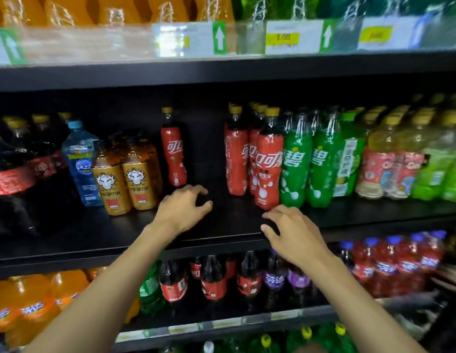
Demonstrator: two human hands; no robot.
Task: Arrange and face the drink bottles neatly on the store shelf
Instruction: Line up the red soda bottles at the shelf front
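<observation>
On the black middle shelf [229, 225] a lone red cola bottle [173, 154] stands set back, with a bare gap to its right. A cluster of red cola bottles [269, 164] stands further right, its front bottle nearest the edge. Green soda bottles [295, 164] follow. My left hand [185, 207] hovers just in front of the lone bottle, fingers loosely curled and holding nothing. Below the front cola bottle, my right hand [293, 233] has its fingers spread over the shelf edge and is empty too.
Gold Predator bottles [125, 179], a blue water bottle [80, 159] and dark cola bottles [13, 174] fill the left. Yellow-green drinks [400, 159] stand at right. Orange and green bottles sit above the price-tag rail [283, 39]; cola, purple and orange sodas sit on the lower shelf.
</observation>
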